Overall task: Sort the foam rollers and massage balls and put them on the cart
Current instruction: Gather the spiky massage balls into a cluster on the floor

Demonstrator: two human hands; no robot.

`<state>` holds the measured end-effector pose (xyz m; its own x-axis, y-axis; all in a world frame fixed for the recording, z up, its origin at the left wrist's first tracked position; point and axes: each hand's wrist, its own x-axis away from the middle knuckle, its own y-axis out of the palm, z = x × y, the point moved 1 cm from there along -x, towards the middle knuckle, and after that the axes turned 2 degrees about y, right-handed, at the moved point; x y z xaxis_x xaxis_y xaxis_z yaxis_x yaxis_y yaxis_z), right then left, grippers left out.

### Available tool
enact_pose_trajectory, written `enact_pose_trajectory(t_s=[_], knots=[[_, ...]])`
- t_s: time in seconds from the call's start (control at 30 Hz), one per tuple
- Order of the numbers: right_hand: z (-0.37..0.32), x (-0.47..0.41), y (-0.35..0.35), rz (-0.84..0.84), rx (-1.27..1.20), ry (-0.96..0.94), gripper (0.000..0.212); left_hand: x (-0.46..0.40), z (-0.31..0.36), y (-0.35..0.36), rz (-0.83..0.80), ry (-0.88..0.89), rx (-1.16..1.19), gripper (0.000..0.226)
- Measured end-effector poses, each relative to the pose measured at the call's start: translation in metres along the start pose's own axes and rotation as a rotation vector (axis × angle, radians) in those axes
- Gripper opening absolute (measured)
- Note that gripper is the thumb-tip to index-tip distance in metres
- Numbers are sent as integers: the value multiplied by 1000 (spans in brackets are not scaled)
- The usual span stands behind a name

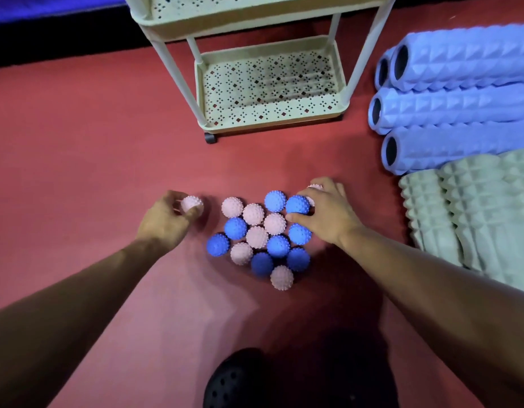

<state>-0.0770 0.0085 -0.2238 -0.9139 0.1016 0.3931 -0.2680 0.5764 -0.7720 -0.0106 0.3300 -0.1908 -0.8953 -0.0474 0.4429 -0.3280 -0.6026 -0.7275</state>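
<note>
Nearest to me, at the bottom of my view, is my black perforated shoe [234, 381] on the red floor [87, 148]. Both my bare forearms reach forward from there.

Just beyond lies the cluster of spiky massage balls [259, 237], pink and blue ones mixed and touching each other on the floor. The closest is a pink ball [281, 277] at the near tip of the cluster.

My left hand [163, 220] sits to the left of the cluster, a little apart from it, with its fingers curled round a single pink massage ball [191, 204]. My right hand [325, 214] is at the cluster's far right corner; its thumb and fingers close on a blue massage ball [297, 205]. A bit of pink shows behind its fingers, perhaps another ball, but the hand hides most of it.

To my right, on the floor, lie pale green foam rollers [472, 213] side by side, and past them blue foam rollers [455, 104] stacked with their dark hollow ends facing left.

Farthest ahead stands the cart [269, 83], cream with perforated shelves on white posts, one dark wheel showing at its near left corner. Its lower shelf and the part of the upper shelf I can see hold no balls or rollers.
</note>
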Motion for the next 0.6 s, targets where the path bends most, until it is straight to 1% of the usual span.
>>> enact_pose_trajectory(t_s=[0.13, 0.23, 0.37, 0.5, 0.6], knots=[[-7, -3, 5, -72, 59, -17, 55, 9, -19, 8, -49, -69, 91, 33], [-8, -4, 7, -84, 54, -15, 58, 10, -16, 26, -85, -40, 168, 33], [-5, -3, 5, -94, 43, -73, 59, 11, -9, 44, -157, -19, 282, 33], [-8, -4, 6, -91, 71, -89, 58, 13, -14, 52, -138, -30, 341, 24], [-15, -5, 11, -91, 84, -63, 59, 14, -16, 56, -125, -31, 388, 23]])
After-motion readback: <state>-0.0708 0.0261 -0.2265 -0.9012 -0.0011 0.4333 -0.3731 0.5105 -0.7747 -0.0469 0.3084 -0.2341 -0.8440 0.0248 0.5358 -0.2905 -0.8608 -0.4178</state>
